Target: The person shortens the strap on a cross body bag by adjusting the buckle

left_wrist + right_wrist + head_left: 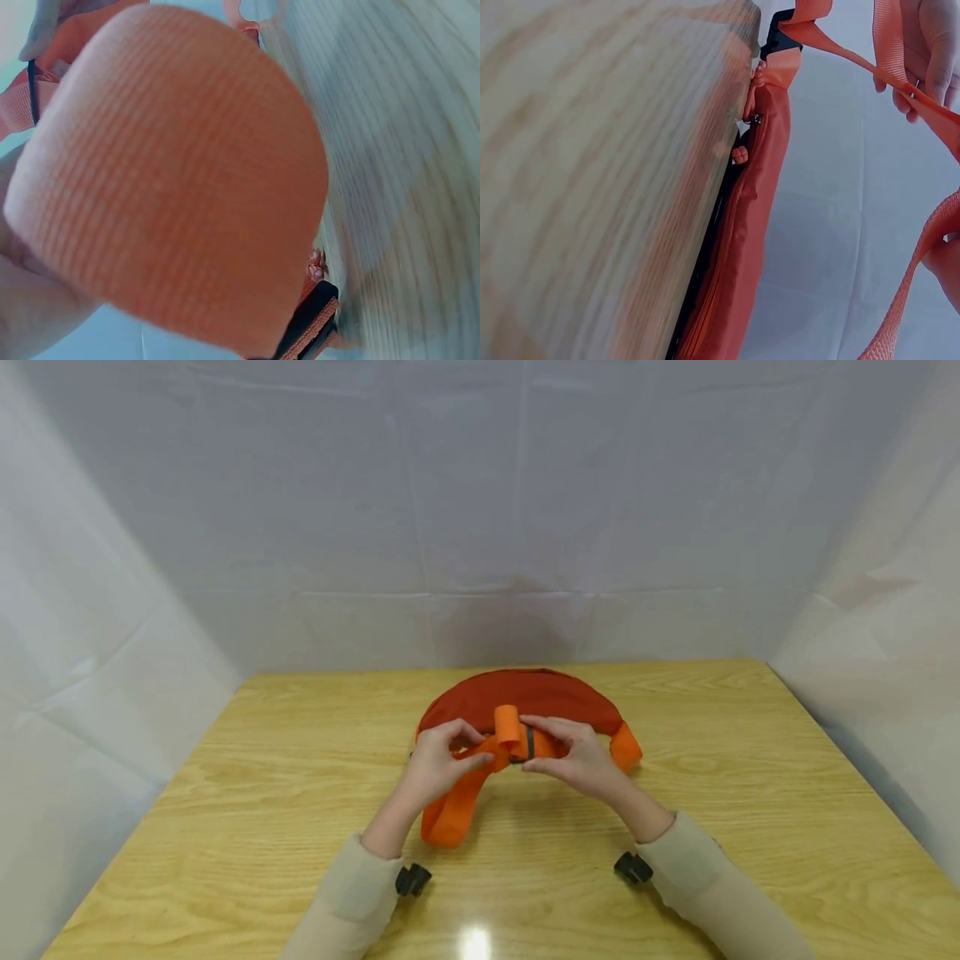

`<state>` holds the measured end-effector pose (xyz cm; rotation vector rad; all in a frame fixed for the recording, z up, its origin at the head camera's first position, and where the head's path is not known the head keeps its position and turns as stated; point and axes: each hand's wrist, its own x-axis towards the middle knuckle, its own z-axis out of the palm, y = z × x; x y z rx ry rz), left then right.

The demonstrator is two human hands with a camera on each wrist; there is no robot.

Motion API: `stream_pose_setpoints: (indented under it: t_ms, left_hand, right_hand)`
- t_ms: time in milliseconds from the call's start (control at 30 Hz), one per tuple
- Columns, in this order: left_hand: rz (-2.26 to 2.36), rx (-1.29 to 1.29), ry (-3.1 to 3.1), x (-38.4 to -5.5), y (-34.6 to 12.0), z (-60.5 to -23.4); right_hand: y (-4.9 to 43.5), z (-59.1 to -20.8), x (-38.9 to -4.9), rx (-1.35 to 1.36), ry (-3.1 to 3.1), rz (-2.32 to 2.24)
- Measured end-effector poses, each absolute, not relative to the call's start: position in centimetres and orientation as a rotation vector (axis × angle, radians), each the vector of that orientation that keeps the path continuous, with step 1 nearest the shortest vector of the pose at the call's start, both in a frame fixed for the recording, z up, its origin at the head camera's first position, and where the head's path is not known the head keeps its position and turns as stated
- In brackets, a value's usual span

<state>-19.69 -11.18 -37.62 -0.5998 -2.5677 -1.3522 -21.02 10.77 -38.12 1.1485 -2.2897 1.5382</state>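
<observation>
A dark red crescent-shaped waist bag [517, 697] lies on the table, its orange webbing strap [452, 814] brought round to the front. My left hand [438, 764] pinches the strap between thumb and fingers, left of a loop of webbing [507, 725] that stands up. To the right of that loop, my right hand [585, 760] grips a folded part of the strap, thumb below and fingers above, around a narrow black band [530, 742]. The left wrist view is mostly filled by the strap's curve [172, 172]. In the right wrist view the bag's zipper edge [754, 120] shows.
A black buckle [776, 34] joins the strap at one end of the bag. The wooden table [300, 760] is bounded by white sheeting [510, 527] at the back and both sides. Black wrist mounts [412, 880] sit on both sleeves, close over the table.
</observation>
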Motion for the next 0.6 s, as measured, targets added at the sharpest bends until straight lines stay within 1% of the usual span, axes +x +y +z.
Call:
stream_pose_setpoints:
  t_ms: [433, 600]
  left_hand:
    - [-1.287, -0.664, -2.573, -19.78, -11.51, -37.61]
    - [-1.399, -0.619, -2.596, -19.81, -12.06, -37.12]
  right_hand:
    - [10.86, -38.4, -21.1, 1.15, -2.313, 1.494]
    - [10.96, -38.15, -20.91, 1.148, -2.324, 1.508]
